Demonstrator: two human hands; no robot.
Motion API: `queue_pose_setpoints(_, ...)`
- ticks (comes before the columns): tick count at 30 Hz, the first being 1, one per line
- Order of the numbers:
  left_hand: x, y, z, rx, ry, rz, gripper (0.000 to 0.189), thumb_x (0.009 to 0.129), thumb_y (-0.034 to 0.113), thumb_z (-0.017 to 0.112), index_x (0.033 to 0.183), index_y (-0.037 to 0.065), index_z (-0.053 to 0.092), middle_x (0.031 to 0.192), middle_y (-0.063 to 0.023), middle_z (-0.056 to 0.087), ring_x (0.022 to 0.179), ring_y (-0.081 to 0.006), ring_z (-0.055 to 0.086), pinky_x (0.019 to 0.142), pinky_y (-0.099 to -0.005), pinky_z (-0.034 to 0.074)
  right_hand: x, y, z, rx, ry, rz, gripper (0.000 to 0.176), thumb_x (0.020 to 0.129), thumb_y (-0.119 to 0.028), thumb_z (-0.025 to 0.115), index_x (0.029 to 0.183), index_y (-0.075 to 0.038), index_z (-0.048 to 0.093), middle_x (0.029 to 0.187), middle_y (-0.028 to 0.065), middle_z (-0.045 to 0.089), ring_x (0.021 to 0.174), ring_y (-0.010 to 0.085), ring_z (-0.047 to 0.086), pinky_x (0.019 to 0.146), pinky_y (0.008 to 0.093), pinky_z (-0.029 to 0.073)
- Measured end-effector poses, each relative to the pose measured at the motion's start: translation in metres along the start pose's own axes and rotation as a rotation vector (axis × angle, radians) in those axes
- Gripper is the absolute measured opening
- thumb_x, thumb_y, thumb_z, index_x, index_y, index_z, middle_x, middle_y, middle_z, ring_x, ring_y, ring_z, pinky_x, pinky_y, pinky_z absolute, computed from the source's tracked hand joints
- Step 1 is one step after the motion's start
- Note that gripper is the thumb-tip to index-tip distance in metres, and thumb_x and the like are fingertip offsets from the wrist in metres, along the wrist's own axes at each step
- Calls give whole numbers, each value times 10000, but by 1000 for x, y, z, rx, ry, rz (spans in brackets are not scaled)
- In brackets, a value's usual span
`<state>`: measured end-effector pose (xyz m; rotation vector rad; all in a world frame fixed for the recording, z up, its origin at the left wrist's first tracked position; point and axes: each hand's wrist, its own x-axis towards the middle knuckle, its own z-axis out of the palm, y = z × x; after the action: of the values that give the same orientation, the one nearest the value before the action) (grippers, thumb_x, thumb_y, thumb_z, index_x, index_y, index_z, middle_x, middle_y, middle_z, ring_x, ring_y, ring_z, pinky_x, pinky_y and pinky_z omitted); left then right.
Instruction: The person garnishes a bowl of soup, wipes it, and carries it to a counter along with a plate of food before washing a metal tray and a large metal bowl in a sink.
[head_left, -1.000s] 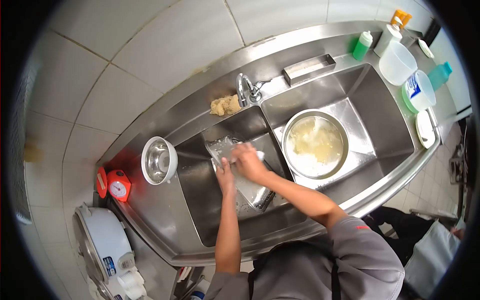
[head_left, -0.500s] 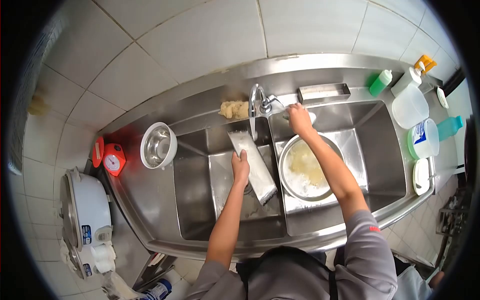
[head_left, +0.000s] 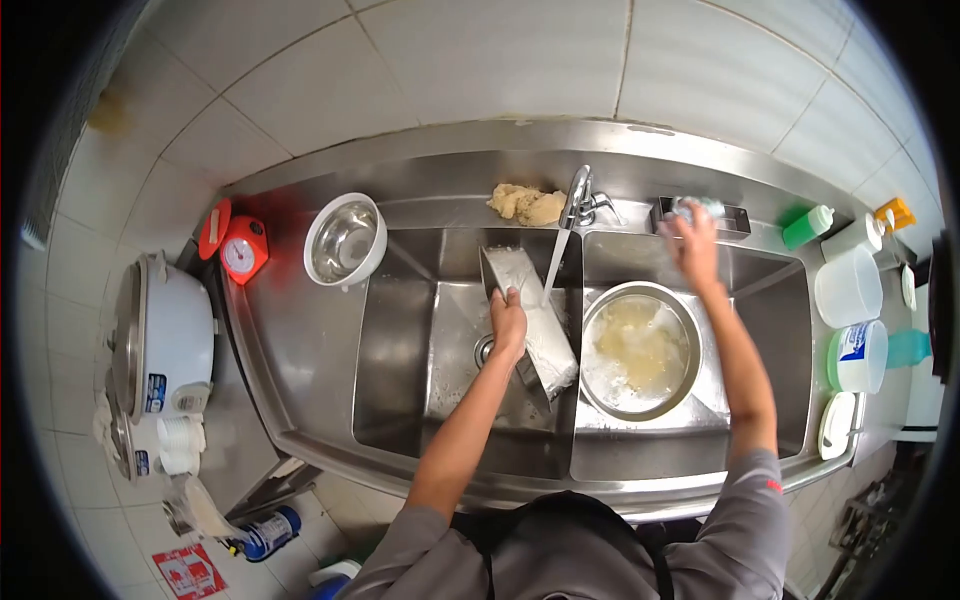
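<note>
Tray [head_left: 552,352] tilted in the left basin [head_left: 395,350] under the running tap [head_left: 577,192], left hand [head_left: 508,322] fingers clamped over its edge. Right hand [head_left: 692,245] up at the metal holder [head_left: 738,216] behind the bowl [head_left: 640,352]; fingers blurred, spread or closed, cannot tell.

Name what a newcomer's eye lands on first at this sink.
The left hand holds a metal tray tilted in the left basin, under the stream from the tap. Beside it, a large steel bowl of cloudy, yellowish water fills the right basin, while the blurred right hand reaches to the small holder on the back ledge. A red scale stands out at far left.
</note>
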<state>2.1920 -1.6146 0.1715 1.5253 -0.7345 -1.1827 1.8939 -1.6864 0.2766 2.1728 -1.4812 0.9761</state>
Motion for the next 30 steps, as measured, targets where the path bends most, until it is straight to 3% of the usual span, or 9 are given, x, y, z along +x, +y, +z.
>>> queue_pose_setpoints(2,-2,10,7,-9,-8,-5,415,910,215,396,1198,-81,355,1156,-220,475,1061,-261,466,900,-307,341,-1,-71,23,466,42,227,106,735,-119,607,819,-57,591,853,132,570,826,281,551,694,362,427)
queue_pose_setpoints(7,-8,23,18,-59,-91,-64,353,899,221,428,1133,-42,427,1069,-155,534,970,-197,495,839,-294,370,3,-180,94,1704,-652,1285,184,838,-61,455,947,64,535,759,99,578,665,170,574,631,254,499)
queue_pose_setpoints(10,-5,9,13,29,-178,-25,351,897,218,432,1149,-28,430,1086,-147,530,981,-194,491,849,-298,366,9,-173,103,1972,-695,1360,175,840,-69,452,924,63,528,736,104,567,663,177,572,654,256,506)
queue_pose_setpoints(14,-14,-5,5,88,-181,-25,360,906,247,420,1173,6,443,1072,-120,537,964,-170,482,849,-304,362,14,-155,112,1659,-869,1014,179,819,-29,411,875,98,523,706,156,571,579,193,559,598,283,510)
queue_pose_setpoints(19,-40,36,-19,224,-342,-84,425,915,334,394,1111,-34,479,994,-120,563,905,-152,484,818,-307,376,42,-171,66,1534,-786,1144,188,728,89,406,840,103,556,731,175,588,649,227,600,615,311,523)
queue_pose_setpoints(21,-36,39,-23,304,-324,-17,448,912,369,389,1033,-41,524,903,-92,575,834,-137,483,773,-301,391,45,-164,50,1437,-1035,1160,199,713,114,406,844,106,556,750,182,594,688,240,611,621,316,526)
queue_pose_setpoints(26,-1,44,-27,392,-554,-54,497,905,408,389,1105,-33,501,1007,-90,564,930,-139,478,851,-292,363,55,-160,42,1383,-791,945,194,746,79,404,863,106,555,797,198,597,724,259,622,648,324,545)
queue_pose_setpoints(28,3,41,-24,262,-485,37,425,899,383,424,832,-20,542,720,-3,474,686,-99,384,639,-275,379,62,-162,34,1443,-699,1230,210,783,40,402,920,112,545,863,192,592,753,252,622,685,321,548)
queue_pose_setpoints(30,9,38,-21,293,-486,40,361,898,337,443,825,-2,547,717,-1,477,674,-92,387,613,-271,375,56,-165,27,1430,-889,1125,246,809,35,355,951,109,541,895,197,593,760,254,623,688,318,547)
